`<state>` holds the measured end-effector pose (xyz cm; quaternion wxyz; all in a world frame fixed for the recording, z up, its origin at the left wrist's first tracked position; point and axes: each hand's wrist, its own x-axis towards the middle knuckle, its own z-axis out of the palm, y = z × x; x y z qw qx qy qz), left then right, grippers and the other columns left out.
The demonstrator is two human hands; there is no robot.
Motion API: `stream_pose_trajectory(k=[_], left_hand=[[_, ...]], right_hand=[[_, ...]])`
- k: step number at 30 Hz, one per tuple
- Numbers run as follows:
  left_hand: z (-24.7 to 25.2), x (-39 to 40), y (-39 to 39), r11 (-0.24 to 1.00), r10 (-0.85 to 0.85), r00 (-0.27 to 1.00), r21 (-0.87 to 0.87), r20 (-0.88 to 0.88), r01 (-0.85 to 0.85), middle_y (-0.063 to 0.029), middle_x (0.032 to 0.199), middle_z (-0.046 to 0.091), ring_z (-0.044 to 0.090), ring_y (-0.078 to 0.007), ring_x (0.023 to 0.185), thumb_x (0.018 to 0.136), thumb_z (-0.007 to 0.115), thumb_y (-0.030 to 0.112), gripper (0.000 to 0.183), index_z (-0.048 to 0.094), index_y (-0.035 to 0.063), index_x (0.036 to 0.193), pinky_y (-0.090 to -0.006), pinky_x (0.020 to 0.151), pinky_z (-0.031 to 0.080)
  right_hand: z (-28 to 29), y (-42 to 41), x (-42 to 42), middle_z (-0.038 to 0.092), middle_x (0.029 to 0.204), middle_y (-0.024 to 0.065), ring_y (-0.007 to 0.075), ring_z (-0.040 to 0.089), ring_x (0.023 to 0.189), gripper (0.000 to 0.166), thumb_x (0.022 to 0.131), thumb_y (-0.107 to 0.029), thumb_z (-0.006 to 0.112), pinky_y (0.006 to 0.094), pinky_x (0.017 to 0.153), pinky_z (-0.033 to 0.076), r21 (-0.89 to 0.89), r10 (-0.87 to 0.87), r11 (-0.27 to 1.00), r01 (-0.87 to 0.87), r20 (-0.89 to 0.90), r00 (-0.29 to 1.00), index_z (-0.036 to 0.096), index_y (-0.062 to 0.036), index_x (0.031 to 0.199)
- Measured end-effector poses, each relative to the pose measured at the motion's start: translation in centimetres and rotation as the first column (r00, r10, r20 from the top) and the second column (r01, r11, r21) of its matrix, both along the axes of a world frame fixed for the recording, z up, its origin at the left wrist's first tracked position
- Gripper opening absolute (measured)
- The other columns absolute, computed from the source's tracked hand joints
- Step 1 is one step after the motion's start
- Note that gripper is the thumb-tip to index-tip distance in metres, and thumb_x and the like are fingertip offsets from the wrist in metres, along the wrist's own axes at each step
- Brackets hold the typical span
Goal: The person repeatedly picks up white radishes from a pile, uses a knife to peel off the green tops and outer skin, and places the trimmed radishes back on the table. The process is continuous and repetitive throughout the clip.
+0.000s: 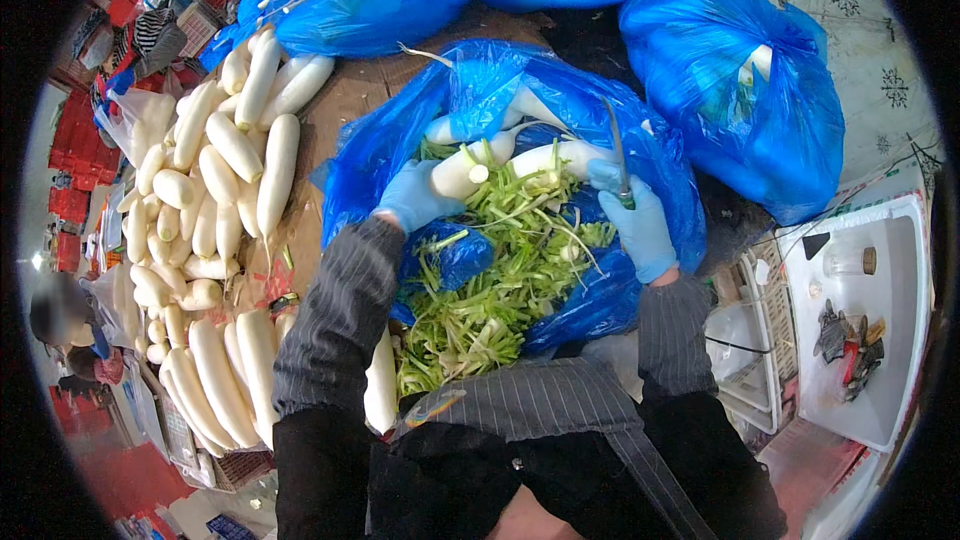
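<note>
My left hand [420, 195], in a light blue glove, grips the end of a white daikon radish [452, 174]. Its thin root tip points up and to the right. In my gloved right hand [637, 221] is a knife [617, 139] with a narrow blade pointing away from me. The fingers of that hand are by the end of a second daikon [562, 159]; whether they touch it I cannot tell. Both radishes lie in an open blue plastic bag [375, 124], above a heap of cut green leaf stalks [480, 300]. More radishes show partly under the bag's film.
Many daikons [217, 172] are piled on cardboard [341, 101] at left. Filled blue bags [735, 90] stand along the far side. To the right, a white foam box [862, 277] holds a jar and gloves, beside plastic crates [765, 330]. People and red crates [79, 142] appear far left.
</note>
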<state>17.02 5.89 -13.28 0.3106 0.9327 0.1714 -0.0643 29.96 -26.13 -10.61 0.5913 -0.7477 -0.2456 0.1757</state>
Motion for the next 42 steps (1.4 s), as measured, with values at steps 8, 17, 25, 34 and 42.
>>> stream_pose_trajectory(k=[8, 17, 25, 34, 42], left_hand=[[8.6, -5.8, -4.3, 0.609, 0.149, 0.967, -0.789, 0.208, 0.076, -0.0036, 0.122, 0.057, 0.053, -0.0161, 0.114, 0.068, 0.085, 0.019, 0.080, 0.044, 0.0015, 0.135, -0.0310, 0.099, 0.042], [6.9, -4.9, -11.5, 0.583, 0.279, 0.859, -0.787, 0.428, 0.203, -0.0147, 0.133, 0.049, 0.046, -0.0218, 0.122, 0.087, 0.068, 0.026, 0.069, 0.033, 0.0002, 0.142, -0.0347, 0.104, 0.037], [6.4, -4.9, -12.8, 0.796, 0.216, 0.801, -0.576, 0.559, 0.187, -0.0170, 0.120, 0.056, 0.055, -0.0241, 0.109, 0.085, 0.069, 0.032, 0.067, 0.039, -0.0023, 0.134, -0.0350, 0.095, 0.043], [8.9, -8.3, -11.7, 0.302, 0.548, 0.706, -0.893, 0.450, 0.335, -0.0121, 0.116, 0.059, 0.059, -0.0206, 0.102, 0.084, 0.063, 0.050, 0.067, 0.047, 0.0011, 0.126, -0.0328, 0.089, 0.048], [11.5, -9.4, -9.1, 0.032, 0.863, 0.411, -0.846, 0.292, 0.533, -0.0219, 0.123, 0.056, 0.056, -0.0318, 0.110, 0.078, 0.036, 0.082, 0.098, 0.044, 0.0013, 0.132, -0.0433, 0.093, 0.047]], right_hand=[[5.8, 3.6, -3.8, 0.063, 0.117, 0.0089, 0.0094, 0.061, 0.074, 0.044, 0.090, -0.004, 0.060, 0.0219, 0.065, 0.050, 0.309, 0.139, 0.950, -0.035, -0.322, 0.936, 0.049, -0.0013, 0.133], [6.5, 5.1, -8.7, 0.066, 0.101, 0.0015, 0.0046, 0.054, 0.061, 0.042, 0.083, -0.007, 0.071, 0.0207, 0.051, 0.046, 0.217, 0.118, 0.974, -0.065, -0.241, 0.963, 0.058, -0.0026, 0.123], [10.6, 2.0, -3.9, 0.067, 0.084, 0.0107, 0.0231, 0.064, 0.069, 0.023, 0.083, -0.013, 0.068, 0.0314, 0.061, 0.050, -0.253, 0.338, 0.941, -0.225, 0.667, 0.664, 0.069, -0.0096, 0.106], [7.4, 2.5, -3.2, 0.070, 0.097, 0.0075, 0.0116, 0.059, 0.064, 0.037, 0.084, -0.018, 0.070, 0.0251, 0.060, 0.047, -0.414, 0.391, 0.850, -0.326, 0.080, 0.917, 0.065, -0.0098, 0.120], [4.3, 4.8, -10.9, 0.064, 0.116, 0.0101, 0.0139, 0.059, 0.099, 0.066, 0.075, -0.025, 0.081, 0.0289, 0.086, 0.049, 0.175, 0.552, 0.831, -0.529, -0.388, 0.738, 0.052, 0.0015, 0.129]])
